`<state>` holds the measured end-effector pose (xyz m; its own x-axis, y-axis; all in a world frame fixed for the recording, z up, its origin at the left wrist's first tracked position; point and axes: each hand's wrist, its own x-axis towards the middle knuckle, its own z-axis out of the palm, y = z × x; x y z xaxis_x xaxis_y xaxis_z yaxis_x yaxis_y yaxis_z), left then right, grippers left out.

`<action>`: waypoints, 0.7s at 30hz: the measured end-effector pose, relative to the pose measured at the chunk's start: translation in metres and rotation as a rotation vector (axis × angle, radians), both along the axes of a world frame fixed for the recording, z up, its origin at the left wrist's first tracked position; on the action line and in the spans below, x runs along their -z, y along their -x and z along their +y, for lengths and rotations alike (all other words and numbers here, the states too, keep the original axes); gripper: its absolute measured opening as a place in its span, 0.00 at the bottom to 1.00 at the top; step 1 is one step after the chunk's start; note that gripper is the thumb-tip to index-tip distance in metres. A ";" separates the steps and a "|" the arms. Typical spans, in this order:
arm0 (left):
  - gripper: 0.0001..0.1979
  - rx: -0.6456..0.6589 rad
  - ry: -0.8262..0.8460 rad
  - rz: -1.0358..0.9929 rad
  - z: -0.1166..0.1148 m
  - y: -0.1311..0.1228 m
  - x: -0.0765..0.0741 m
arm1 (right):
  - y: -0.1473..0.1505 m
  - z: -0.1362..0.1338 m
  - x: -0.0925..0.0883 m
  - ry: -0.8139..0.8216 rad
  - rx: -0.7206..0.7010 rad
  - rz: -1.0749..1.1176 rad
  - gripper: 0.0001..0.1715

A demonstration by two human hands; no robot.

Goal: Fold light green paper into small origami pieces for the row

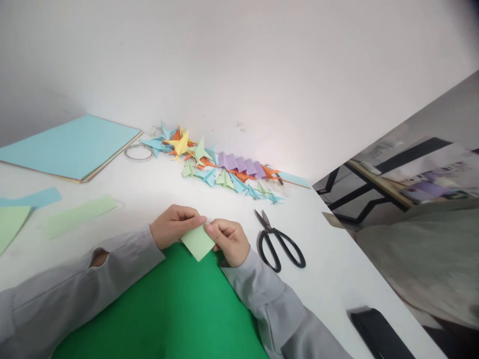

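Observation:
A small pale green paper square (pixel 199 242) is held between both hands, one corner pointing down, above a green cloth (pixel 179 299). My left hand (pixel 177 225) pinches its upper left side with thumb and fingers. At the upper right, my right hand (pixel 229 240) grips it between thumb and bent fingers. The two hands nearly meet at the top of the square. Black-handled scissors (pixel 279 242) lie on the white table just right of my right hand, their blades slightly apart.
Folded paper figures (pixel 209 164) in several colours lie along the wall. A tape roll (pixel 138 152) sits beside stacked coloured sheets (pixel 75 147). Green (pixel 80 215) and blue (pixel 41 198) strips lie left. A black phone-like object (pixel 379 334) is near the right table edge.

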<state>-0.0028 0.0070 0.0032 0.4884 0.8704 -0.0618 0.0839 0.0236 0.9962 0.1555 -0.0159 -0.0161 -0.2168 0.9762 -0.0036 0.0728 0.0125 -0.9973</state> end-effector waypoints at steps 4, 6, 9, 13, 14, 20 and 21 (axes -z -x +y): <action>0.18 -0.013 -0.101 0.066 0.001 0.000 0.000 | 0.001 0.000 0.000 -0.044 -0.048 -0.082 0.27; 0.20 -0.027 -0.139 0.101 0.001 0.000 0.001 | 0.001 0.000 0.001 -0.052 -0.048 -0.088 0.26; 0.22 -0.033 -0.172 0.134 0.001 -0.001 0.001 | 0.002 0.000 0.000 -0.055 -0.046 -0.086 0.27; 0.24 -0.013 -0.202 0.147 0.001 -0.001 0.002 | 0.002 -0.001 -0.001 -0.054 -0.036 -0.085 0.28; 0.25 -0.010 -0.212 0.143 0.001 0.000 0.002 | 0.002 -0.001 -0.002 -0.052 -0.032 -0.086 0.28; 0.25 0.002 -0.116 0.109 0.000 0.002 0.004 | 0.002 -0.001 0.001 -0.022 0.022 -0.029 0.27; 0.24 0.002 -0.082 0.097 0.000 0.001 0.004 | 0.002 -0.001 0.002 -0.008 0.052 -0.001 0.26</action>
<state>-0.0042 0.0070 -0.0004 0.4855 0.8734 -0.0377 0.1802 -0.0578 0.9819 0.1539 -0.0164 -0.0178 -0.1663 0.9861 0.0038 0.0743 0.0164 -0.9971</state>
